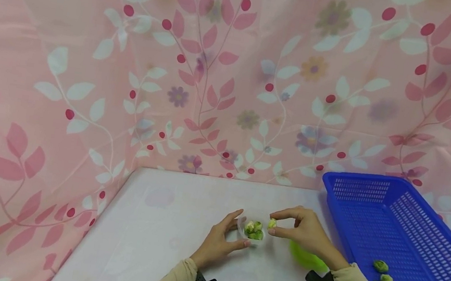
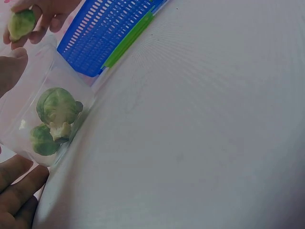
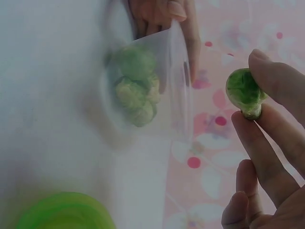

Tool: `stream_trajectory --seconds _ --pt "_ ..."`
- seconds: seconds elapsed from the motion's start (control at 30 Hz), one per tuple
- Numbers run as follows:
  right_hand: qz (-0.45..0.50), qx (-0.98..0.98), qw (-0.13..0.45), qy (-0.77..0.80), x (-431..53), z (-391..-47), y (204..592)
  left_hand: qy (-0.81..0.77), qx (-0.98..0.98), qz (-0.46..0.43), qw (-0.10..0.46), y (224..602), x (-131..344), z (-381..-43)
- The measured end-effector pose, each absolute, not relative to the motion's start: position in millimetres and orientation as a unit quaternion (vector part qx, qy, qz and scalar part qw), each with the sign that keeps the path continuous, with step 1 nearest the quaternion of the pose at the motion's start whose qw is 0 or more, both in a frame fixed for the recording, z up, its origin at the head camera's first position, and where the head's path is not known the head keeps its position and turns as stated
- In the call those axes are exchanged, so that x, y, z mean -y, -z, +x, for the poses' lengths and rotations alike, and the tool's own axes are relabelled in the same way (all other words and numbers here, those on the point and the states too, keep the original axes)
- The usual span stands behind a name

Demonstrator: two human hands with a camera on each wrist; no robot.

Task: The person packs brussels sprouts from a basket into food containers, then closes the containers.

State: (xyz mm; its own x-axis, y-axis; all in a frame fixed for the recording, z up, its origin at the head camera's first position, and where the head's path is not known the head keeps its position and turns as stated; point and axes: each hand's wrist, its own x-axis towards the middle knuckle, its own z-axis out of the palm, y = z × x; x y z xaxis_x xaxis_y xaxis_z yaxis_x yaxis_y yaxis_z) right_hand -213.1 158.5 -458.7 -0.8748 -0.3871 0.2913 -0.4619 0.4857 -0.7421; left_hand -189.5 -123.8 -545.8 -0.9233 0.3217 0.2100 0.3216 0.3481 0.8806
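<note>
In the head view my left hand holds a clear plastic tub from its left side, thumb at the near rim and fingers at the far side. Several green Brussels sprouts lie inside the tub; the left wrist view shows them through its wall. Just right of the rim, my right hand pinches a single Brussels sprout between thumb and fingertips. That sprout is up in the air, apart from the tub in the right wrist view.
A blue perforated basket stands at the right, with a few Brussels sprouts in its near corner. Partly hidden under my right forearm is a lime-green round dish. A pink floral curtain hangs behind the white table.
</note>
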Motion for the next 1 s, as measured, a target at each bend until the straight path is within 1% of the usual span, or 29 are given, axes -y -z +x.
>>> stream_trajectory --seconds 0.27,0.57,0.87,1.0 --pt "0.235 0.872 0.053 -0.426 -149.4 -218.6 473.7 -0.532 -0.824 0.196 0.002 546.2 123.6 -188.4" --pt "0.25 0.878 0.075 -0.403 -139.1 -219.4 484.1 -0.528 -0.827 0.195 -0.002 545.8 123.9 -189.2" --pt "0.313 0.873 0.092 -0.364 -134.1 -224.7 478.7 -0.528 -0.826 0.199 -0.005 547.7 124.8 -189.6" --pt "0.29 0.896 0.07 -0.33 -130.4 -225.9 472.2 -0.529 -0.824 0.203 -0.006 548.2 125.4 -191.8"
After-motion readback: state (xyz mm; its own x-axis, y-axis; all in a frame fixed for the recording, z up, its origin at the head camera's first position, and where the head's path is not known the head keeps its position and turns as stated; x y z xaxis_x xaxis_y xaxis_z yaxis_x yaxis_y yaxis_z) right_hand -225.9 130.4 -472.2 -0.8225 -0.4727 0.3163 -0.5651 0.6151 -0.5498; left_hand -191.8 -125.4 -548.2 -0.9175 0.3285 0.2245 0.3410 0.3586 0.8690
